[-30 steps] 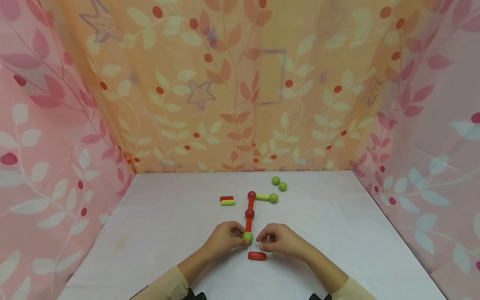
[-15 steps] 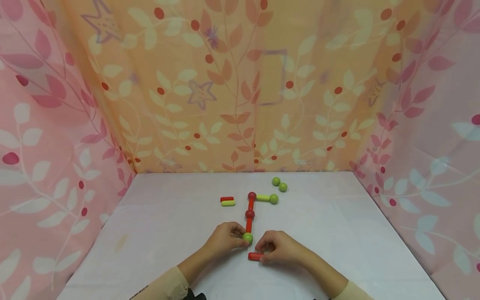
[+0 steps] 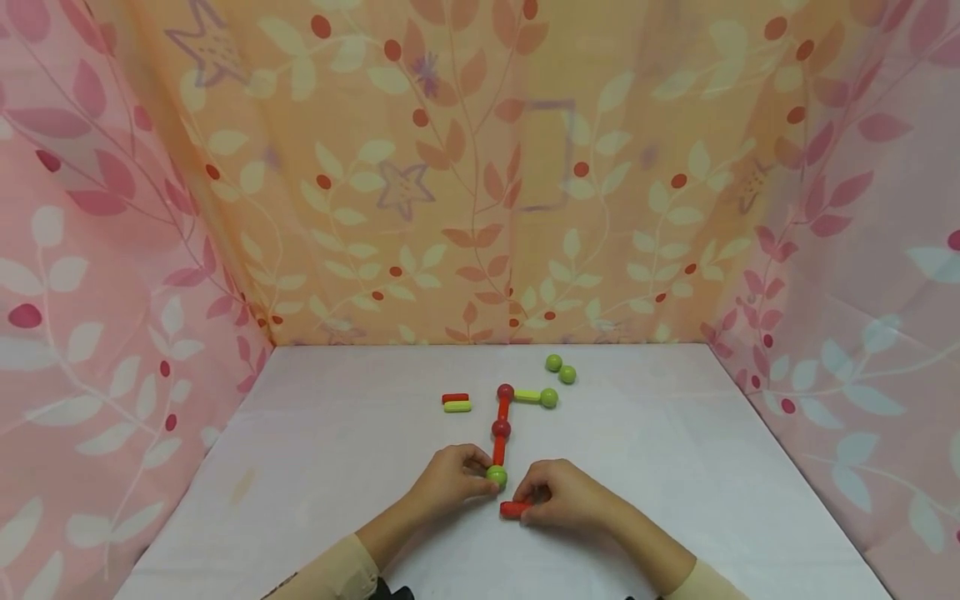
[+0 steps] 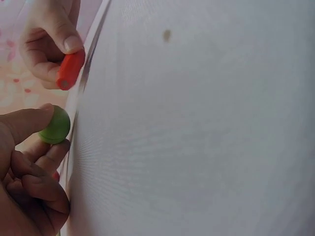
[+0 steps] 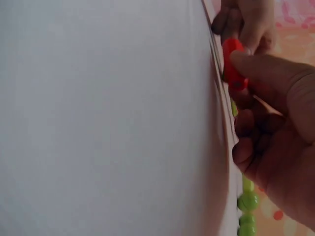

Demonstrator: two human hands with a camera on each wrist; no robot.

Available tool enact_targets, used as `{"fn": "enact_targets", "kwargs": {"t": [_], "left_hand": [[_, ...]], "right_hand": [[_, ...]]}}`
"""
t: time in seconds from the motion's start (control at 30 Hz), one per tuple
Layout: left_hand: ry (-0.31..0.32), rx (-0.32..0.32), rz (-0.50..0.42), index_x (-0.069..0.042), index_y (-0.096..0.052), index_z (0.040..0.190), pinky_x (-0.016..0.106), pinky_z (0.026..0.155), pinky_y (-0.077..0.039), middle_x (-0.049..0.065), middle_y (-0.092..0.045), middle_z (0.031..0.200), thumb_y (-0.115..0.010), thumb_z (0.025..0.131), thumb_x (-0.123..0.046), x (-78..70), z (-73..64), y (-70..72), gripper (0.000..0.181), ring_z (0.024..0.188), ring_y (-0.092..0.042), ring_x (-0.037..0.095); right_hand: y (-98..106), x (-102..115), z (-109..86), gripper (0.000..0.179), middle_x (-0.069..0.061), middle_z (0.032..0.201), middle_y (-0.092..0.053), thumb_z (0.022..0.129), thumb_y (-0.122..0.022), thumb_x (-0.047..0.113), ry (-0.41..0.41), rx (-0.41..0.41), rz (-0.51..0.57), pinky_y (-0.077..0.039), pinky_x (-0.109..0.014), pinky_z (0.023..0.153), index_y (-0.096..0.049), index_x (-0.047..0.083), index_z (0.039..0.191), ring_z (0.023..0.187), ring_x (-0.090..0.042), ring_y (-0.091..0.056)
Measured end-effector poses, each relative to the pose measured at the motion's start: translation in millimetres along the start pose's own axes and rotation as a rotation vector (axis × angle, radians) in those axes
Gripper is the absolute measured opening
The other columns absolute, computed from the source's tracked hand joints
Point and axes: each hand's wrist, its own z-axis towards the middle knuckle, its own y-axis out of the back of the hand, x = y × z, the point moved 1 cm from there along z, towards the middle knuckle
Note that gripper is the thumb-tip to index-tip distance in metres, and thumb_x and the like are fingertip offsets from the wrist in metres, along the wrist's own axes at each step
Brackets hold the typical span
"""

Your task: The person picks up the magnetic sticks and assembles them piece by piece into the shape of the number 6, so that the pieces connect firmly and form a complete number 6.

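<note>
Several red and green balls and short rods form a joined chain on the white table. Its near end is a green ball, which my left hand pinches between thumb and fingers. A red rod runs from that ball to a red ball, and further back another red ball joins a yellow-green rod. My right hand pinches a loose red rod, just to the near right of the held green ball and apart from it. In the left wrist view, one rod end faces the camera.
Left of the chain, a red rod and a yellow-green rod lie side by side. Two loose green balls sit at the back right. Patterned cloth walls enclose the table at the back and sides.
My right hand has come down from beside the green ball to the loose red rod, taken hold of it and shifted it slightly. The left hand stays on the green ball.
</note>
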Motion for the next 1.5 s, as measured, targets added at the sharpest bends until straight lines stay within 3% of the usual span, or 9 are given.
{"fn": "enact_targets", "kwargs": {"t": [0.13,0.47,0.67,1.0,1.5], "left_hand": [[-0.006,-0.005,0.007,-0.023,-0.063,0.093,0.031,0.075,-0.048,-0.012,-0.064,0.084,-0.079,0.068,-0.036,-0.8,-0.6,-0.4,0.032,0.081,-0.058,0.009],[0.008,-0.022,0.007,-0.024,-0.064,0.092,0.032,0.074,-0.048,-0.012,-0.064,0.084,-0.079,0.067,-0.037,-3.1,-1.7,-0.9,0.032,0.083,-0.058,0.010],[0.027,-0.019,-0.006,-0.024,-0.064,0.092,0.032,0.074,-0.048,-0.011,-0.064,0.084,-0.080,0.067,-0.037,-2.2,-1.9,-2.7,0.033,0.083,-0.058,0.011],[0.032,-0.024,-0.014,-0.021,-0.064,0.090,0.032,0.073,-0.047,-0.010,-0.064,0.083,-0.081,0.066,-0.034,-8.6,-4.5,-5.9,0.033,0.081,-0.058,0.010],[0.031,-0.050,-0.027,-0.017,-0.061,0.088,0.032,0.066,-0.046,-0.009,-0.064,0.080,-0.081,0.067,-0.031,-10.7,-4.9,-16.8,0.032,0.075,-0.057,0.011]], "right_hand": [[17.8,-1.6,4.4,0.017,0.014,0.083,-0.062,0.075,-0.075,0.031,-0.005,-0.057,-0.022,-0.045,-0.023,0.062,-0.069,0.032,0.091,0.073,-0.010,-0.053],[56.5,-25.7,29.7,0.018,0.013,0.081,-0.061,0.075,-0.075,0.029,-0.163,-0.185,-0.089,-0.044,-0.028,0.060,-0.069,0.034,0.091,0.075,-0.016,-0.050],[61.2,-39.4,43.6,0.017,0.007,0.079,-0.061,0.074,-0.075,0.026,-0.203,-0.197,-0.036,-0.044,-0.029,0.058,-0.071,0.028,0.091,0.073,-0.019,-0.051],[63.4,-53.8,58.6,0.017,0.006,0.083,-0.061,0.074,-0.076,0.025,-0.204,-0.166,0.009,-0.045,-0.032,0.066,-0.071,0.026,0.090,0.079,-0.017,-0.051],[59.3,-59.5,60.3,0.018,0.010,0.086,-0.063,0.074,-0.076,0.026,-0.177,-0.144,-0.006,-0.045,-0.030,0.070,-0.071,0.027,0.090,0.081,-0.014,-0.052]]}}
